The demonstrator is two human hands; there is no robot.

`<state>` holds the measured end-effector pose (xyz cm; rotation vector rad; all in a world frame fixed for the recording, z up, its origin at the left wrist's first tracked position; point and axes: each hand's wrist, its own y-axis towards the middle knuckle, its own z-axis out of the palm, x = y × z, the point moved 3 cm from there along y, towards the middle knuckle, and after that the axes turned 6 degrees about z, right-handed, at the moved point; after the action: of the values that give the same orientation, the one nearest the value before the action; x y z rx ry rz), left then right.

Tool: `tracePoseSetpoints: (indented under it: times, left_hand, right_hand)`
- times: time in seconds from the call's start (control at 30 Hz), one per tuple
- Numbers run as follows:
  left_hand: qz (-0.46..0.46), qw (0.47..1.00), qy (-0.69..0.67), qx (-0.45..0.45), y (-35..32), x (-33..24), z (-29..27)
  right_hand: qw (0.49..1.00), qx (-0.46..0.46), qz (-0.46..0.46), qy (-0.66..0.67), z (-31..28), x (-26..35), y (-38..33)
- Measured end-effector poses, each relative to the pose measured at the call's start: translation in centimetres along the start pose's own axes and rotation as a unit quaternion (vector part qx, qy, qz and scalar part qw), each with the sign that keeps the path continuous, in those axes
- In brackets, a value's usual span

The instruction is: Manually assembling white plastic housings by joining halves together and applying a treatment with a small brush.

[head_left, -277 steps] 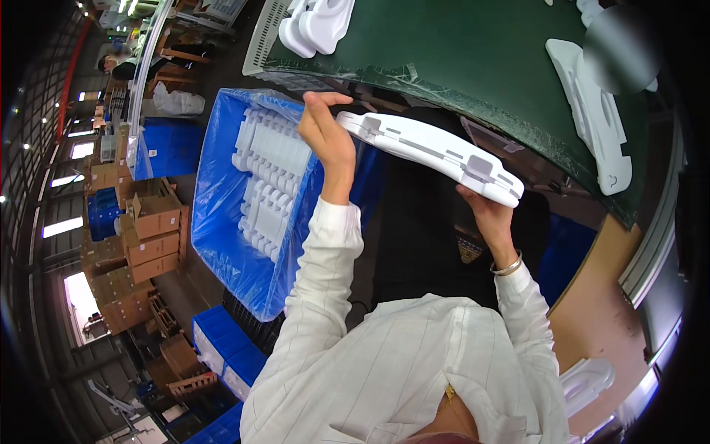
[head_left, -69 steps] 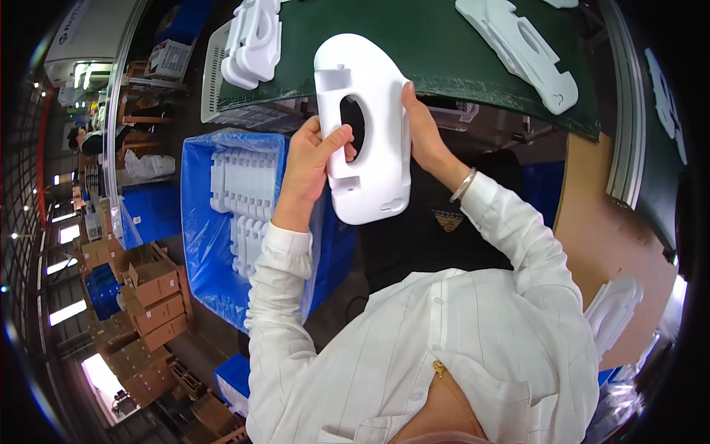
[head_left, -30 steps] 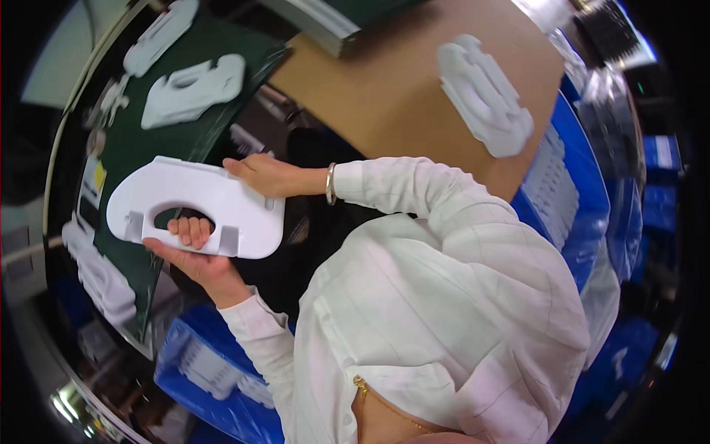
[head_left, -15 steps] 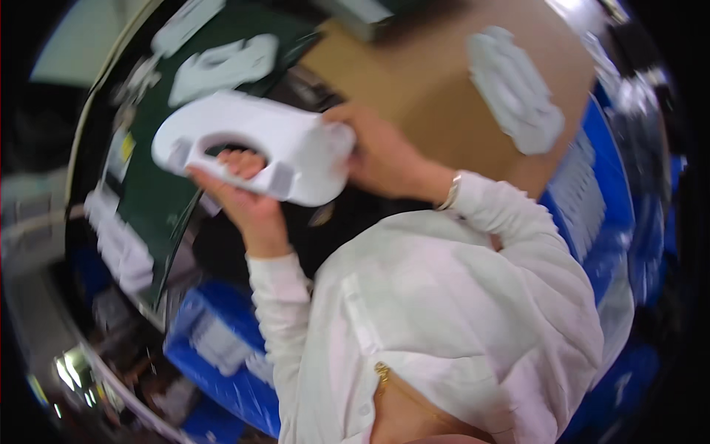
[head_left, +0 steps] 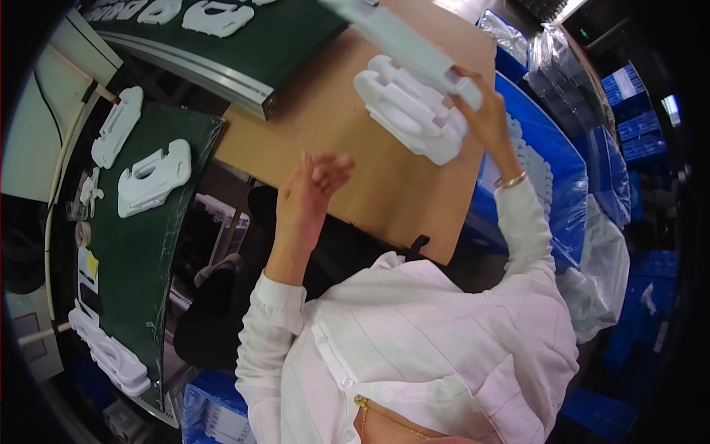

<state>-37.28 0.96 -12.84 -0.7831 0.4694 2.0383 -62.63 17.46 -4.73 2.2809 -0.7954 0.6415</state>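
Observation:
My right hand (head_left: 484, 118) grips one end of a long white moulded plastic part (head_left: 403, 48), which is blurred by motion. It is held tilted above the tan board, beyond a stack of similar white plastic parts (head_left: 414, 111). My left hand (head_left: 314, 181) is in the air over the near edge of the board, its fingers loosely bent and apart, with nothing in them. On the green table to the left lie another white part with an oval opening (head_left: 154, 177) and a narrow one (head_left: 118, 127).
The tan board (head_left: 296, 140) adjoins a green conveyor (head_left: 288, 55) with a metal edge, carrying several white parts. Blue bins (head_left: 569, 200) lined with plastic stand at the right. On the green table (head_left: 148, 259) are a tape roll (head_left: 83, 234) and stacked white parts (head_left: 111, 355).
The white part has gone from both hands at the left to my right hand alone, at the upper right. My left hand has let go of it. The view has turned.

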Motion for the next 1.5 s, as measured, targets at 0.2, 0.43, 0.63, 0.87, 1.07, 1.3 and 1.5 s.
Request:
tracePoseSetpoints:
  times: [0.2, 0.43, 0.63, 0.87, 1.07, 1.3, 1.5]
  left_hand:
    - [-0.078, 0.99, 0.059, -0.105, -2.3, 1.4, -5.0]
    - [-0.08, 0.979, 0.052, -0.179, -4.0, 2.5, -10.5]
    - [-0.077, 0.979, -0.002, -0.188, -4.2, 2.5, -11.9]
    - [-0.043, 0.957, 0.009, -0.286, -7.0, -1.9, -16.9]
    - [0.064, 0.931, -0.013, -0.36, -9.0, -4.2, -21.2]
    - [0.139, 0.875, 0.103, -0.453, -14.6, -7.1, -24.1]
    - [0.269, 0.686, 0.473, -0.484, -16.7, -15.5, -24.2]
  right_hand:
    - [0.999, 0.027, -0.005, -0.024, -1.3, -14.7, 4.8]
    - [0.993, 0.113, 0.013, -0.019, 2.9, -21.3, 4.2]
    - [0.976, 0.171, 0.132, 0.007, 1.9, -23.6, 3.5]
    - [0.997, 0.034, -0.032, 0.064, 4.0, -13.8, 8.9]
    - [0.877, 0.302, -0.316, 0.197, 32.0, 22.5, 3.0]
    - [0.819, 0.38, -0.426, -0.066, 53.0, 32.8, 1.4]
    - [0.802, 0.427, -0.416, 0.042, 53.8, 32.4, 1.2]
